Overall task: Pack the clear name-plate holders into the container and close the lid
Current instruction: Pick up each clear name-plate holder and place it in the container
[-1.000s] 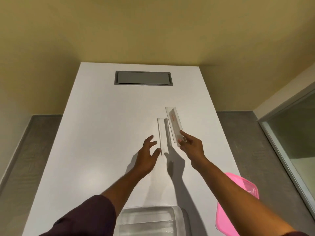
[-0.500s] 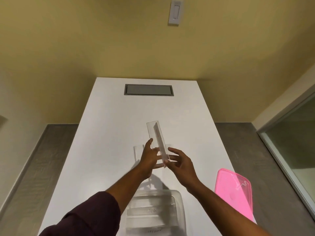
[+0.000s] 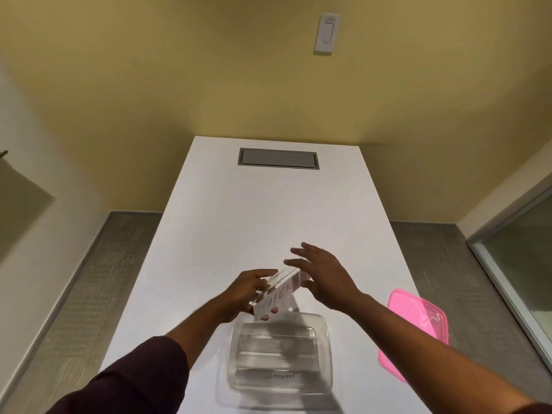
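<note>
My left hand grips the near end of a stack of clear name-plate holders, tilted, with handwritten lettering on the front one. The stack hovers just past the far rim of the clear container. My right hand rests against the stack's far end, its fingers spread. Inside the container lie holders with handwritten labels. The pink lid lies on the table to the container's right.
The white table runs away from me, with a grey recessed cable hatch near its far end. A light switch is on the yellow wall. A glass partition stands to the right.
Both holders have been gathered from the table into one stack. The stack turned from lengthwise to crosswise and came nearer, to the container's far rim. My right hand's fingers have spread.
</note>
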`<move>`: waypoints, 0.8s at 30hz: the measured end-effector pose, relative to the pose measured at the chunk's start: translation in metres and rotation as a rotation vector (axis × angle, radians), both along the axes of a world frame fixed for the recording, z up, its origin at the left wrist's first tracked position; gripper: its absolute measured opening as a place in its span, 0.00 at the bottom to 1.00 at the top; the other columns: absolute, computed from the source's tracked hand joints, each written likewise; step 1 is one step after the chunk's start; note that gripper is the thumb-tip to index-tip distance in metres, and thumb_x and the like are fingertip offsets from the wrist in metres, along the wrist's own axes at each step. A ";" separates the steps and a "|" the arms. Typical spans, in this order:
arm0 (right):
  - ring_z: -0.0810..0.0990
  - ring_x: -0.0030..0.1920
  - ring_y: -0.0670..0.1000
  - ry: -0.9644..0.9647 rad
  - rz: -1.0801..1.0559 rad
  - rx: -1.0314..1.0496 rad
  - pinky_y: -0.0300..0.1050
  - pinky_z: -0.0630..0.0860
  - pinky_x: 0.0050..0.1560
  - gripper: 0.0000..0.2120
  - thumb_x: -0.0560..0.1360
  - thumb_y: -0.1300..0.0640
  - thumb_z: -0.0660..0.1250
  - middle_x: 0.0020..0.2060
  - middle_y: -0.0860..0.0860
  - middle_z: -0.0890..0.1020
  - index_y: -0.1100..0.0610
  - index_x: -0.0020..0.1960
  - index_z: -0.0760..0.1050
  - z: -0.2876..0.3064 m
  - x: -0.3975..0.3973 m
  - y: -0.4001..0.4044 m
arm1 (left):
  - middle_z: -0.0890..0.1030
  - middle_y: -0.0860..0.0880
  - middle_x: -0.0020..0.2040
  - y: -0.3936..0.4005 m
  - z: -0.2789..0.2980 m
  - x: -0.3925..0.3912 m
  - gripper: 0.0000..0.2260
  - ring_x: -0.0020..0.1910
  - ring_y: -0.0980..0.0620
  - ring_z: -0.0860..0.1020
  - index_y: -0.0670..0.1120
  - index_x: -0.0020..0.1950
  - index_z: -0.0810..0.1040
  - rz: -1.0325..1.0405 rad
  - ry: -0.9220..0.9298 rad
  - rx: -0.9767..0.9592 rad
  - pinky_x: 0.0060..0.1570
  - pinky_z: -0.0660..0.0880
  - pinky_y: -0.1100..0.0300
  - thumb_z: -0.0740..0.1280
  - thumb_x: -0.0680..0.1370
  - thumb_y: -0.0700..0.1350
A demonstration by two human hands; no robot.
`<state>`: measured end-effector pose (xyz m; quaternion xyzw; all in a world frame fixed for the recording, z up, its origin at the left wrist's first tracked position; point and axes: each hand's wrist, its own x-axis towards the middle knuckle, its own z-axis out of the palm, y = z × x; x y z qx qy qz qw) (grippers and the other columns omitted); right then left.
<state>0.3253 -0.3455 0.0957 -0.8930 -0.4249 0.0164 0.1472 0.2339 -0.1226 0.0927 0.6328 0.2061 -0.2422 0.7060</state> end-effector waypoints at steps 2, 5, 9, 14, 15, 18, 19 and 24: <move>0.71 0.75 0.53 0.018 0.013 -0.009 0.55 0.71 0.71 0.24 0.74 0.55 0.75 0.73 0.47 0.75 0.46 0.68 0.77 -0.002 -0.004 -0.002 | 0.80 0.36 0.58 0.005 -0.003 -0.011 0.19 0.48 0.33 0.84 0.57 0.64 0.79 -0.039 0.032 -0.033 0.38 0.83 0.45 0.58 0.78 0.42; 0.82 0.61 0.51 0.067 0.010 0.039 0.50 0.78 0.59 0.19 0.73 0.57 0.74 0.61 0.44 0.84 0.47 0.62 0.81 -0.007 -0.017 -0.006 | 0.80 0.35 0.60 0.012 -0.008 -0.026 0.17 0.50 0.30 0.83 0.55 0.65 0.79 -0.073 0.072 -0.083 0.37 0.82 0.47 0.59 0.79 0.43; 0.81 0.55 0.48 0.141 -0.075 0.022 0.46 0.77 0.52 0.16 0.74 0.54 0.72 0.57 0.39 0.84 0.42 0.60 0.81 -0.013 -0.036 -0.014 | 0.84 0.43 0.57 0.016 -0.013 -0.041 0.15 0.53 0.43 0.84 0.56 0.61 0.82 -0.130 0.042 0.025 0.41 0.81 0.52 0.65 0.76 0.56; 0.79 0.57 0.45 0.246 -0.197 -0.030 0.43 0.74 0.54 0.16 0.74 0.47 0.72 0.58 0.38 0.84 0.40 0.62 0.80 -0.024 -0.053 -0.028 | 0.84 0.57 0.55 0.020 -0.032 -0.055 0.17 0.53 0.58 0.82 0.57 0.54 0.82 -0.065 -0.304 0.440 0.53 0.79 0.56 0.66 0.75 0.66; 0.79 0.57 0.44 0.255 -0.219 -0.035 0.42 0.73 0.54 0.17 0.74 0.46 0.72 0.58 0.37 0.84 0.40 0.63 0.80 -0.027 -0.055 -0.032 | 0.83 0.59 0.55 0.021 -0.036 -0.058 0.18 0.53 0.60 0.81 0.57 0.54 0.81 -0.096 -0.364 0.495 0.54 0.79 0.58 0.67 0.73 0.67; 0.80 0.57 0.44 0.259 -0.257 -0.067 0.42 0.74 0.54 0.18 0.73 0.44 0.72 0.57 0.37 0.84 0.38 0.63 0.80 -0.036 -0.062 -0.041 | 0.80 0.62 0.57 0.020 -0.050 -0.066 0.21 0.56 0.64 0.77 0.57 0.60 0.78 -0.296 -0.476 0.733 0.56 0.76 0.64 0.67 0.74 0.67; 0.80 0.56 0.44 0.257 -0.263 -0.082 0.42 0.74 0.54 0.18 0.73 0.44 0.71 0.56 0.37 0.84 0.38 0.62 0.79 -0.039 -0.065 -0.043 | 0.79 0.62 0.58 0.019 -0.055 -0.068 0.21 0.56 0.65 0.76 0.57 0.62 0.77 -0.337 -0.497 0.806 0.57 0.74 0.65 0.65 0.75 0.66; 0.80 0.54 0.48 0.155 -0.254 -0.145 0.44 0.74 0.48 0.18 0.74 0.42 0.71 0.56 0.39 0.84 0.38 0.64 0.79 -0.055 -0.073 -0.044 | 0.79 0.60 0.61 0.014 -0.072 -0.072 0.22 0.58 0.59 0.77 0.56 0.65 0.76 -0.390 -0.583 1.017 0.58 0.71 0.64 0.61 0.77 0.65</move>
